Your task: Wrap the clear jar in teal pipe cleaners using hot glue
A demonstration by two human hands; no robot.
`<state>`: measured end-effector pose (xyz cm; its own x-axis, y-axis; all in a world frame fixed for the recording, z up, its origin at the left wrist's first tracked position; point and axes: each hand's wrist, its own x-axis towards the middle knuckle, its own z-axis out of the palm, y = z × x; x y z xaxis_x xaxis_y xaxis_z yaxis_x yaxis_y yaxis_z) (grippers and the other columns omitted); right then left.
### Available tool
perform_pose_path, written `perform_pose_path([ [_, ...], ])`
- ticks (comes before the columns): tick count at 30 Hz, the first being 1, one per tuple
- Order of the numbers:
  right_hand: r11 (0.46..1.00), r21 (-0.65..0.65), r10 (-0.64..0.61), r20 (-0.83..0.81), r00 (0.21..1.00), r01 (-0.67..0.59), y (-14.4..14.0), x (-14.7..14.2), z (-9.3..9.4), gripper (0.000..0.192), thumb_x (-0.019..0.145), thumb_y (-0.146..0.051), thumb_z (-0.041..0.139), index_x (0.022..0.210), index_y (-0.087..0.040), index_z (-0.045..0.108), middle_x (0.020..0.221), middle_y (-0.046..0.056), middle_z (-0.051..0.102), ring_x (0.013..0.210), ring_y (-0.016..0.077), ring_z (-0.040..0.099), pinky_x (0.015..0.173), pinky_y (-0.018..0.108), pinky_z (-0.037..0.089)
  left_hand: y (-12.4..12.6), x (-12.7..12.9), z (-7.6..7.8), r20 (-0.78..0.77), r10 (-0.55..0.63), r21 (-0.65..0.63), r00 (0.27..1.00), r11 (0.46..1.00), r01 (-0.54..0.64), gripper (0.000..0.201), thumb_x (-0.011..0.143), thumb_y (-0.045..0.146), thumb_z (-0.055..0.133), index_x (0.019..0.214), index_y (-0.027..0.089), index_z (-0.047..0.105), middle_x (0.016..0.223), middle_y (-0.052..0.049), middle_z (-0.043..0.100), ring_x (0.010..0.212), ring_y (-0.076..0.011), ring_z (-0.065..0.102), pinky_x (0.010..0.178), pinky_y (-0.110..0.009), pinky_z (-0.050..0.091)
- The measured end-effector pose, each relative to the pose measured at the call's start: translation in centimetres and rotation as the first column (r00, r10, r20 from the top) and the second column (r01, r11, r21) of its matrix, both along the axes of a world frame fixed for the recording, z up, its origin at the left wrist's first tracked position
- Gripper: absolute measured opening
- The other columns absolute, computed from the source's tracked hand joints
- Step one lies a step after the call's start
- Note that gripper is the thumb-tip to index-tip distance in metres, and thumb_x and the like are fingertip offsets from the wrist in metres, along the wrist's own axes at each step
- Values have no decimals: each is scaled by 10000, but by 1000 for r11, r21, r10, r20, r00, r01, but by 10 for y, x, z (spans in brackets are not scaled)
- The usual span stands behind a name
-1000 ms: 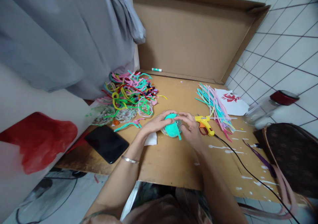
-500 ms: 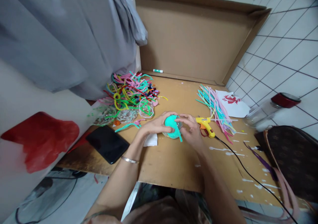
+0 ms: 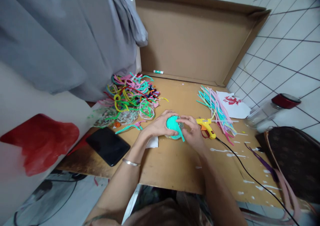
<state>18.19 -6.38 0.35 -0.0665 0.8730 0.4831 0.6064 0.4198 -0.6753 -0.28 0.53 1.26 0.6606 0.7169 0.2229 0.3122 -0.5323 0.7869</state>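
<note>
Over the middle of the table, my left hand (image 3: 160,124) is wrapped round a clear rounded plastic piece covered with rows of turquoise pipe cleaner (image 3: 172,126). A loose turquoise end sticks out from it toward the lower right. My right hand (image 3: 191,129) is at the piece's right side, its fingertips pinched against the turquoise strip. Just right of that hand lies a yellow glue gun (image 3: 206,127) with an orange trigger and a black cord. A white paper scrap (image 3: 153,142) shows below my left wrist.
Tangled colourful pipe cleaners (image 3: 130,92) pile up at the left, beside a black tablet-like device (image 3: 108,146). A bundle of straight pipe cleaners (image 3: 216,105), a lidded bottle (image 3: 265,112) and a brown bag (image 3: 295,162) stand right. Cardboard (image 3: 190,39) rises behind a glue stick (image 3: 158,72).
Both hands stay around the turquoise-covered piece. My left thumb has shifted slightly, and the loose end has moved a little to the right. Otherwise little differs.
</note>
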Motion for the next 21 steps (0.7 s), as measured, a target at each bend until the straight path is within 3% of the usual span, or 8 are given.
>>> perform_pose_path([
  [5,1000,-3,1,-9,1000,-1,0,0,0,430,713,-103,492,1034,-283,714,1138,58,611,1119,233,564,998,443,460,-6,-1,9,9,23,-21,1000,1000,-23,828,607,370,814,1336,198,459,1300,-99,550,1146,-273,571,996,-407,473],
  [9,1000,-21,2,-10,1000,-2,0,0,1,433,715,-106,487,1047,-271,712,1136,64,612,1124,238,565,1002,448,458,-9,-4,14,20,12,-24,1000,1000,-12,698,631,356,799,1237,192,495,1195,-72,589,1048,-246,593,910,-367,497],
  [16,1000,-19,-1,-8,1000,1,0,0,1,427,721,-113,490,1046,-282,711,1133,61,608,1116,234,571,999,445,461,-5,-5,9,58,-34,46,998,998,31,534,668,365,791,1124,226,552,1203,-67,563,1129,-261,558,975,-398,461],
  [21,1000,-12,2,-8,1000,-2,0,0,1,428,727,-116,489,1062,-268,707,1131,70,610,1117,237,576,999,444,464,-4,-5,8,64,-36,38,997,999,34,524,675,362,795,1120,205,568,1200,-75,559,1130,-259,561,972,-391,462],
])
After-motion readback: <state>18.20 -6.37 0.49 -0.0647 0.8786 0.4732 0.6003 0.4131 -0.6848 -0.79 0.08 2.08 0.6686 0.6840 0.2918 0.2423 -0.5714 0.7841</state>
